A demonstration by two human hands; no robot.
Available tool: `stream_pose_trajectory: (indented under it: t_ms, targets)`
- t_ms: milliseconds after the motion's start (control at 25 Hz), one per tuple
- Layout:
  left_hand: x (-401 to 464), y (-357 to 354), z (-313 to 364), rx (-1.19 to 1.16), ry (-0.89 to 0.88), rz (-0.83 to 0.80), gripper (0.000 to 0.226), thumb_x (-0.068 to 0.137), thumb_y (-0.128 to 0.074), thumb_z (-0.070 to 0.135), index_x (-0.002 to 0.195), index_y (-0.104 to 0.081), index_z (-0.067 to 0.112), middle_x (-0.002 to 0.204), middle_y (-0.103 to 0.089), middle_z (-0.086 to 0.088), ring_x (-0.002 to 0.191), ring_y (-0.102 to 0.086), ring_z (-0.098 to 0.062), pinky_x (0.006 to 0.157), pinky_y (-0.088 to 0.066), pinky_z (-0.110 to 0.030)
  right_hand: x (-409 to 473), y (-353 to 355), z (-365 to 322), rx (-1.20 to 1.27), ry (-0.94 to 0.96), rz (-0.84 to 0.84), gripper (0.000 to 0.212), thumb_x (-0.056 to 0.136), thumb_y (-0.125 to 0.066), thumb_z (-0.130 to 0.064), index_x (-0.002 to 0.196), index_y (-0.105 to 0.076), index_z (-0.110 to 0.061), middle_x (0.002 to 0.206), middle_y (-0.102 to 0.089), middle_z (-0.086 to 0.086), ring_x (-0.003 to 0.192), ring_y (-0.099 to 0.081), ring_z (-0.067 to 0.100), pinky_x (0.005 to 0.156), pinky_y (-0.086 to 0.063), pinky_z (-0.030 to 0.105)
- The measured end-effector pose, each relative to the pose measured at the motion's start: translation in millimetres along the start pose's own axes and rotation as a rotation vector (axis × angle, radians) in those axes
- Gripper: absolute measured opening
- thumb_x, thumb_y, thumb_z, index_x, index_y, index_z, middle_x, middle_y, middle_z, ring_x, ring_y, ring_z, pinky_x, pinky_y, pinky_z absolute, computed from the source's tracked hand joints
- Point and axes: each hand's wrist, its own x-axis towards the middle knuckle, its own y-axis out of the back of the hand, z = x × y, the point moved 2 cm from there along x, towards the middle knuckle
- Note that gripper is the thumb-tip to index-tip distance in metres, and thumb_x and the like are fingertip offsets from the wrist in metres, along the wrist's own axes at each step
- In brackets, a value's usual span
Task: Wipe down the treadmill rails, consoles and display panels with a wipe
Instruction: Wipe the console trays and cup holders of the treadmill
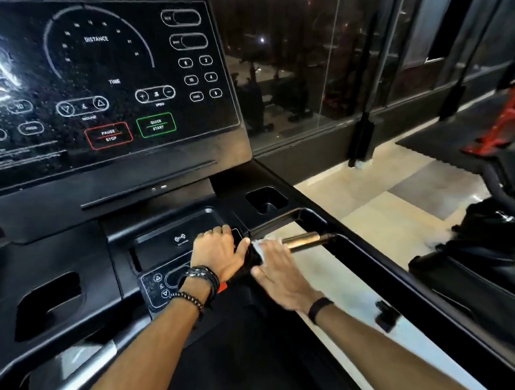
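Pressing wipe [261, 246] on handlebar [305, 240], right hand [277, 272] flat.

Overall light: dim indoor scene, the black console [73, 260] and frame swallowing most detail.
Brightest area: pale floor [380, 205] to the right of the hands, lit from above and nearly washed out.
Glare: white streaks of reflected light on the display panel [101, 83], up and to the left of the hands; fine droplets or specks catch the light there.
Reflections: the dark glass wall [287, 66] above and right of the hands mirrors faint shapes and a few small points of light.
Highlight: soft sheen on the metal grip [304, 240] just right of the right hand [277, 273].
Blur: right hand and forearm smeared by motion; left hand [217, 253] sharper.
Distortion: wide-angle bending, straight edges curving near the borders.
Soft focus: the red equipment [505, 119] far right.
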Motion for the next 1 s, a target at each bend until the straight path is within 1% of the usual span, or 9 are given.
stream_pose_trajectory:
  t_ms: [80, 160, 320, 440, 560, 680, 760, 880, 1000]
  targets:
    - [1, 0, -2, -0.019, -0.029, 0.003, 0.055, 0.103, -0.028, 0.056, 0.121, -0.057, 0.012, 0.117, -0.067, -0.007, 0.107, -0.064, -0.026, 0.090, -0.045, -0.038, -8, 1, -2, -0.064, 0.044, 0.022, 0.074, 0.099, -0.004, -0.066, 0.156, -0.021, -0.023, 0.160, -0.016, -0.004, 0.153, -0.007, 0.026, 0.125, -0.007, 0.046]
    - [1, 0, -5, -0.043, -0.022, 0.018, 0.053, 0.103, -0.028, 0.053, 0.122, -0.057, 0.013, 0.116, -0.067, -0.006, 0.105, -0.065, -0.026, 0.088, -0.044, -0.037, -4, 8, 38, -0.030, -0.202, 0.165, 0.065, 0.100, -0.013, -0.060, 0.146, -0.035, -0.018, 0.150, -0.027, -0.003, 0.145, -0.022, 0.032, 0.117, -0.020, 0.046]
    - [-1, -7, -3, -0.049, -0.028, 0.026, 0.060, 0.103, -0.029, 0.054, 0.140, -0.048, 0.010, 0.125, -0.064, -0.006, 0.114, -0.061, -0.024, 0.097, -0.043, -0.037, 21, 21, 60, 0.509, -0.864, 0.145, 0.079, 0.105, -0.023, -0.054, 0.159, 0.009, -0.006, 0.166, 0.016, 0.014, 0.154, 0.018, 0.025, 0.122, 0.012, 0.042]
    - [2, -11, -4, -0.042, -0.018, 0.042, 0.064, 0.102, -0.024, 0.053, 0.146, -0.043, 0.010, 0.130, -0.062, -0.006, 0.117, -0.060, -0.023, 0.099, -0.042, -0.036, 12, -4, -47, 0.816, -0.728, 0.237, 0.093, 0.103, -0.033, -0.052, 0.148, 0.031, -0.002, 0.156, 0.039, 0.011, 0.146, 0.033, 0.017, 0.120, 0.015, 0.031]
    - [2, -14, -6, -0.047, -0.025, 0.065, 0.072, 0.095, -0.015, 0.051, 0.147, -0.043, 0.010, 0.132, -0.061, -0.005, 0.118, -0.059, -0.022, 0.099, -0.043, -0.035, 0, -16, -101, 1.082, -0.543, 0.182, 0.095, 0.095, -0.018, -0.072, 0.147, 0.037, -0.015, 0.150, 0.045, -0.004, 0.142, 0.035, 0.007, 0.122, 0.016, 0.037]
    - [2, -15, -6, -0.102, 0.002, 0.102, 0.081, 0.089, -0.002, 0.050, 0.146, -0.045, 0.011, 0.134, -0.061, -0.003, 0.120, -0.059, -0.022, 0.101, -0.042, -0.035, 37, 4, -25, 1.080, -0.976, 0.434, 0.129, 0.069, -0.014, -0.094, 0.153, 0.024, -0.002, 0.159, 0.035, 0.016, 0.150, 0.027, 0.026, 0.124, 0.009, 0.048]
    - [1, -18, -5, -0.109, 0.019, 0.126, 0.087, 0.085, 0.001, 0.050, 0.145, -0.047, 0.010, 0.131, -0.062, -0.003, 0.119, -0.059, -0.022, 0.102, -0.042, -0.035, 52, 14, 30, 0.870, -1.046, 0.439, 0.120, 0.081, -0.016, -0.087, 0.154, 0.016, 0.003, 0.160, 0.028, 0.025, 0.150, 0.025, 0.035, 0.123, 0.010, 0.049]
    - [4, -22, -1, -0.108, 0.039, 0.118, 0.084, 0.085, -0.002, 0.048, 0.141, -0.050, 0.009, 0.125, -0.063, -0.004, 0.115, -0.060, -0.024, 0.101, -0.043, -0.037, 32, 15, 33, 0.679, -0.883, 0.285, 0.079, 0.106, -0.022, -0.054, 0.157, 0.010, -0.003, 0.163, 0.024, 0.019, 0.151, 0.025, 0.028, 0.119, 0.019, 0.037]
    - [5, -19, 1, -0.094, 0.066, 0.109, 0.086, 0.081, -0.001, 0.047, 0.141, -0.051, 0.008, 0.124, -0.065, -0.006, 0.112, -0.061, -0.026, 0.096, -0.044, -0.037, -3, -2, -32, 0.453, -0.298, 0.202, 0.082, 0.100, -0.009, -0.064, 0.160, -0.003, -0.008, 0.168, 0.007, 0.008, 0.153, 0.018, 0.017, 0.124, 0.013, 0.035]
